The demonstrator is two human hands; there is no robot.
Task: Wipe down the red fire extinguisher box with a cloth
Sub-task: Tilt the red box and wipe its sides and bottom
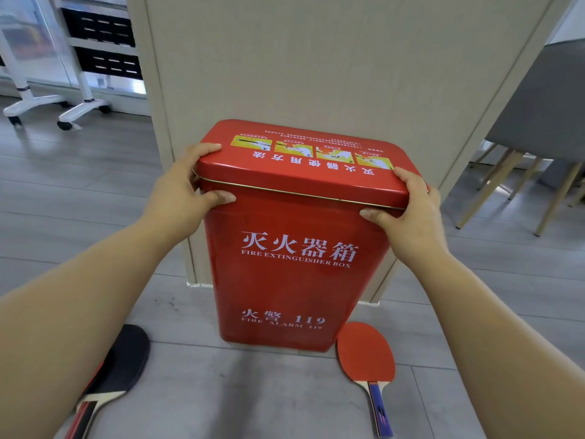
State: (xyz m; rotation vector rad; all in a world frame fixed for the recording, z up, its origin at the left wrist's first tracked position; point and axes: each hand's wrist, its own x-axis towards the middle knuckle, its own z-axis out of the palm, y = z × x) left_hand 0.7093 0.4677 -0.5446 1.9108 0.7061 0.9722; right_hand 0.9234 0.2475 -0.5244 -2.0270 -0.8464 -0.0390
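Head view: tall red metal fire extinguisher box standing upright on the grey plank floor, back against a beige pillar. Left hand wrapped round the left lid corner, right hand round the right, thumbs on the front under the gold rim. So, box dead centre between them, long axis vertical, equally near each. Glossy paint, white lettering, no obvious grime. No cloth in sight, so probably just shifting it first.

Box on floor, against pillar behind; paddles left and right in front; chair far right.
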